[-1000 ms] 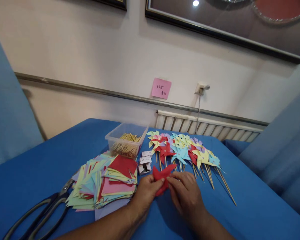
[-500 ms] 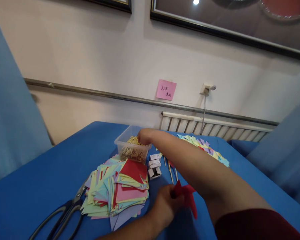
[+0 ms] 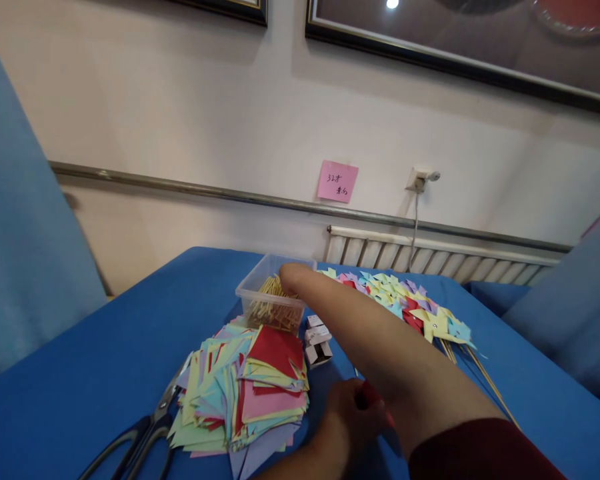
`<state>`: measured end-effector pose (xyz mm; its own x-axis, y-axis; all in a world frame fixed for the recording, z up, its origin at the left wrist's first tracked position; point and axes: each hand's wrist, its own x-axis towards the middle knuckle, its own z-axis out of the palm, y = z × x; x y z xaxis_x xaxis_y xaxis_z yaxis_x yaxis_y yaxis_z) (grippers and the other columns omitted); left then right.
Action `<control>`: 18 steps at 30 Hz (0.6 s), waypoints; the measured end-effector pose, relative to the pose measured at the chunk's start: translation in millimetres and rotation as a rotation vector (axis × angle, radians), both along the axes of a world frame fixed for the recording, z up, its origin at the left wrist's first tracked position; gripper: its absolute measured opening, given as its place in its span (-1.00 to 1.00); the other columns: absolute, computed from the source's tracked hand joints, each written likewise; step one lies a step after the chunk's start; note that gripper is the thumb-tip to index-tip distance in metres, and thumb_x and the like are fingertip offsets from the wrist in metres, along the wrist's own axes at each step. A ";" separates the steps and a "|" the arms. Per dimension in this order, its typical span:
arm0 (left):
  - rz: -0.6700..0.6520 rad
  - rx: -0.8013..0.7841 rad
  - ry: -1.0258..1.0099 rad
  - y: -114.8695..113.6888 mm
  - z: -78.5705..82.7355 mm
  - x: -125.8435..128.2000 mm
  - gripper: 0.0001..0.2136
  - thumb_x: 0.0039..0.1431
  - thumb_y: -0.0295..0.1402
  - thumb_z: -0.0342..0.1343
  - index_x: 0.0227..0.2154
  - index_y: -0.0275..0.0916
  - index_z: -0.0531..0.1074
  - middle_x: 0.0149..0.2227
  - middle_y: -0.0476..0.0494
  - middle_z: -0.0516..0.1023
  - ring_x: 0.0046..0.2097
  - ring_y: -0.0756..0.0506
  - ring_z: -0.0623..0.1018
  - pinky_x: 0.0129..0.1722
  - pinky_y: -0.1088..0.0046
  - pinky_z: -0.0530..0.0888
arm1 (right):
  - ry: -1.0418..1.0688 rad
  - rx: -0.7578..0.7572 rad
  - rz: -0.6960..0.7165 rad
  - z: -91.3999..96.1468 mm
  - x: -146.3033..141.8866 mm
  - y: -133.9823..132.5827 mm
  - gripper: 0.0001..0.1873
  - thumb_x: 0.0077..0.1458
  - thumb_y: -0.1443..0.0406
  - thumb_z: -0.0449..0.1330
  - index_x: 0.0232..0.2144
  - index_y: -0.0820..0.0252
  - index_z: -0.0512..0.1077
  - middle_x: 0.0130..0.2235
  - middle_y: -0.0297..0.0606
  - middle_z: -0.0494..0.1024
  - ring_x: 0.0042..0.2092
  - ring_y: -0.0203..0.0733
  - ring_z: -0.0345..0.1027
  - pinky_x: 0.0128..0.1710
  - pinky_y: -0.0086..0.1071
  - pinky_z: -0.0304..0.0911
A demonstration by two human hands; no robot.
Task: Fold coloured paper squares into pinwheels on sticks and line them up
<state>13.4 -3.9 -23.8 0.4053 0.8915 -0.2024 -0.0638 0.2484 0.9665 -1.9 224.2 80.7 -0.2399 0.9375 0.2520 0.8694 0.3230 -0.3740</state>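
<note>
My right hand reaches over the near right side of a clear plastic box full of thin yellowish sticks. Its fingers are out of sight down among the sticks. My left hand, low in the middle, is closed on a red paper pinwheel, mostly covered by my right forearm. A thick pile of coloured paper squares lies left of my left hand, in front of the box. Small white cardboard boxes stand between the pile and my right forearm.
Large dark-handled scissors lie left of the paper pile on the blue-covered table. Many paper pinwheels on sticks are spread beyond my right forearm. A radiator and wall stand behind; blue curtains hang at both sides.
The view has shifted slightly, bringing more of the finished pinwheels into sight. My left hand has moved right, and its red pinwheel is now largely behind my right forearm. My right hand stays at the box.
</note>
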 end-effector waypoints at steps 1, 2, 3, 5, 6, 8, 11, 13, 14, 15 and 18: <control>-0.006 -0.021 -0.036 0.4 -1.5 0.4 -0.84 -0.31 -0.43 0.19 -0.82 -0.23 0.33 -0.75 0.03 0.35 -0.60 -0.01 0.30 -0.60 0.48 0.14 | 0.021 -0.015 -0.015 4.2 2.6 -2.8 -0.76 0.16 0.26 0.16 -0.14 0.28 0.39 -0.16 -0.19 0.47 -0.20 -0.16 0.41 -0.23 -0.23 0.36; -0.014 -0.043 -0.079 1.2 -3.0 0.6 -0.85 -0.32 -0.41 0.22 -0.80 -0.24 0.35 -0.73 0.02 0.37 -0.59 -0.01 0.31 -0.59 0.49 0.16 | 0.052 -0.021 -0.032 9.2 6.2 -7.0 -0.78 0.14 0.29 0.18 -0.18 0.30 0.40 -0.20 -0.18 0.49 -0.21 -0.15 0.42 -0.23 -0.23 0.35; -0.025 -0.062 -0.119 2.3 -4.6 0.3 -0.87 -0.33 -0.39 0.24 -0.77 -0.25 0.39 -0.71 0.02 0.40 -0.58 -0.01 0.33 -0.57 0.49 0.19 | 0.091 -0.014 -0.050 14.5 10.9 -13.3 -0.80 0.10 0.33 0.20 -0.20 0.32 0.41 -0.23 -0.15 0.51 -0.21 -0.12 0.42 -0.24 -0.24 0.34; -0.042 -0.070 -0.158 5.7 -7.5 -1.3 -0.86 -0.31 -0.33 0.28 -0.68 -0.27 0.46 -0.64 -0.01 0.47 -0.55 -0.01 0.37 -0.53 0.50 0.25 | 0.194 0.041 -0.082 24.7 23.8 -34.6 -0.73 0.09 0.38 0.17 -0.11 0.30 0.35 -0.23 -0.13 0.52 -0.17 -0.09 0.41 -0.22 -0.27 0.30; -0.036 -0.063 -0.154 7.9 -8.7 -2.5 -0.84 -0.31 -0.31 0.29 -0.65 -0.28 0.49 -0.62 -0.01 0.49 -0.55 -0.01 0.38 -0.52 0.50 0.26 | 0.253 0.069 -0.093 28.3 31.9 -50.6 -0.64 0.12 0.37 0.12 -0.01 0.28 0.26 -0.22 -0.15 0.52 -0.18 -0.13 0.41 -0.23 -0.30 0.30; 0.037 -0.054 -0.151 12.7 -10.3 -5.0 -0.80 -0.34 -0.29 0.32 -0.62 -0.31 0.50 -0.60 -0.03 0.50 -0.54 -0.01 0.38 -0.53 0.51 0.26 | 0.363 0.099 -0.086 29.7 50.3 -92.9 -0.53 0.17 0.34 0.05 0.11 0.24 0.07 -0.25 -0.25 0.52 -0.23 -0.24 0.42 -0.29 -0.40 0.30; 0.096 -0.047 -0.160 18.9 -9.7 -7.8 -0.74 -0.29 -0.20 0.31 -0.59 -0.30 0.47 -0.61 -0.01 0.48 -0.55 0.01 0.36 -0.54 0.52 0.23 | 0.915 0.060 0.061 12.9 77.6 -168.8 -0.61 0.17 0.34 0.00 0.06 0.17 0.09 -0.32 -0.34 0.48 -0.38 -0.34 0.40 -0.40 -0.47 0.30; 0.126 -0.029 -0.179 21.7 -7.4 -9.1 -0.70 -0.26 -0.17 0.31 -0.55 -0.31 0.48 -0.61 -0.01 0.47 -0.56 0.01 0.36 -0.53 0.53 0.23 | 1.209 -0.027 0.089 -9.0 92.3 -211.8 -0.60 0.10 0.31 0.09 0.00 0.16 0.14 -0.37 -0.38 0.46 -0.48 -0.37 0.35 -0.48 -0.49 0.26; 0.137 -0.008 -0.180 22.8 -6.1 -9.7 -0.69 -0.24 -0.14 0.30 -0.54 -0.30 0.47 -0.62 0.00 0.46 -0.56 0.02 0.35 -0.53 0.53 0.23 | 1.302 -0.082 0.086 -21.6 98.4 -227.7 -0.60 0.07 0.29 0.13 -0.03 0.17 0.17 -0.41 -0.40 0.46 -0.53 -0.39 0.31 -0.52 -0.50 0.23; 0.148 0.009 -0.151 23.9 -4.7 -10.3 -0.68 -0.24 -0.11 0.30 -0.61 -0.30 0.44 -0.66 0.02 0.42 -0.60 0.04 0.31 -0.57 0.53 0.20 | 1.369 -0.123 0.074 -34.4 103.6 -239.3 -0.63 0.06 0.24 0.15 -0.08 0.18 0.20 -0.45 -0.42 0.44 -0.57 -0.40 0.28 -0.56 -0.52 0.20; 0.173 0.046 -0.071 26.5 -1.1 -12.3 -0.66 -0.23 -0.10 0.29 -0.65 -0.31 0.43 -0.69 0.01 0.40 -0.62 0.03 0.30 -0.59 0.53 0.19 | 1.457 -0.198 -0.006 -68.3 115.8 -253.6 -0.68 0.04 0.15 0.18 -0.23 0.24 0.29 -0.53 -0.43 0.41 -0.64 -0.45 0.20 -0.65 -0.56 0.10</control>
<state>1.1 22.6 -24.9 0.2570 0.9568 -0.1362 -0.1699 0.1834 0.9682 113.8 -29.4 12.4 0.1121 0.9848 0.1329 -0.3049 0.1614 -0.9386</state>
